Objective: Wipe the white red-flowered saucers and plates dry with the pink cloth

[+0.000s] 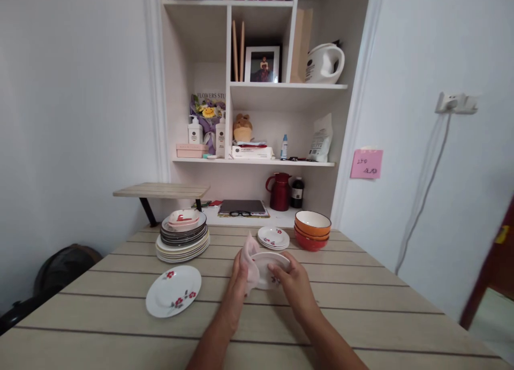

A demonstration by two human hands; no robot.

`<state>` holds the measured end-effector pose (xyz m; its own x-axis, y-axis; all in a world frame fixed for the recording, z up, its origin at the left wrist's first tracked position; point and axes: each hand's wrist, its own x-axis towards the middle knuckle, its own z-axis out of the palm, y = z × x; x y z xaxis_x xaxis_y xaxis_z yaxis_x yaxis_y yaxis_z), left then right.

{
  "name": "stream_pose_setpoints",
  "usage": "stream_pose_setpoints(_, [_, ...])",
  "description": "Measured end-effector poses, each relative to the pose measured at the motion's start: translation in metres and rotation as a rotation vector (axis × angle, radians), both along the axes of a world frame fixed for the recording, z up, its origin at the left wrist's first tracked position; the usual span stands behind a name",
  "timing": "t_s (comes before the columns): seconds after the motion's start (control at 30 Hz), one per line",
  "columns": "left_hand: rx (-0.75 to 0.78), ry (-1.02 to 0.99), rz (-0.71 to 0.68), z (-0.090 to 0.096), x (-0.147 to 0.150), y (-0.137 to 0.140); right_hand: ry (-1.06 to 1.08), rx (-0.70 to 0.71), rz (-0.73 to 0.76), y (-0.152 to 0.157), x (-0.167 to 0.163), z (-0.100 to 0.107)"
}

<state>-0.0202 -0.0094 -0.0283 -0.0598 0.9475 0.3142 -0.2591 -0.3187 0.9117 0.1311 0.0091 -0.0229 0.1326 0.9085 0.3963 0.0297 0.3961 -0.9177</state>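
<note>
A small white plate (263, 273) with red flowers is held tilted above the table, between both hands. My right hand (295, 281) grips its right rim, thumb on the upper face and fingers behind. My left hand (236, 279) is closed on a pale pink cloth (251, 263), which wraps over the plate's left edge. Just beyond sits a stack of small flowered plates (273, 236). On the table to the left lies a larger flowered plate (174, 291). The fingers behind the plate and cloth are largely hidden.
A tall stack of plates (183, 244) topped by small dishes stands at the back left, near a raised wooden shelf (160, 190). Orange and red bowls (312, 231) are stacked at the back right. Behind are a laptop (242, 206) and a red jug (280, 192).
</note>
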Motion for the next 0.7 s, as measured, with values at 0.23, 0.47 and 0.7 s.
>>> stream_pose_setpoints(0.23, [-0.063,0.016,-0.098,-0.003,-0.005,0.007,0.159,-0.088,0.094,-0.005,-0.003,0.002])
stream_pose_setpoints(0.47, [-0.131,-0.071,-0.04,-0.008,-0.003,0.01,0.486,-0.187,0.241,-0.009,-0.017,-0.003])
stream_pose_setpoints(0.7, [-0.128,-0.134,0.005,-0.006,0.0,0.007,0.552,-0.266,0.256,-0.009,-0.025,-0.01])
